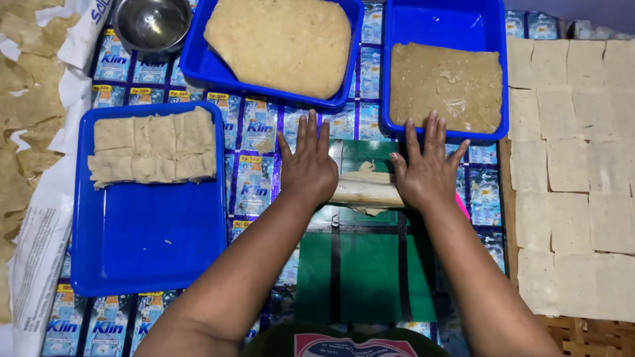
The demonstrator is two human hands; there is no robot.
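A printed plastic sheet (258,132) covers the table under everything. To the right of the hands, pale square sheets (572,172) lie edge to edge in rows on a woven mat (589,334). To the left of the hands sits a blue tray (145,244) with a block of cut tan squares (153,147) at its far end. Beyond the left hand, another blue tray (198,66) holds a big slab of pale dough (281,43). Just beyond the right hand, a third blue tray (450,20) holds a flatter, darker slab (444,86); the fingertips (433,119) reach its near rim. A green board (367,271) lies below the hands, toward the body. A steel bowl (151,23) stands at the far left, and torn flakes (26,106) lie on paper along the left edge.

The left hand (307,168) and right hand (426,175) are both flat, fingers spread, palms pressing down on a pale roller (365,188) that lies crosswise between them on the board. Neither hand is closed around it. A thin strip of dough (364,166) shows just above the roller.
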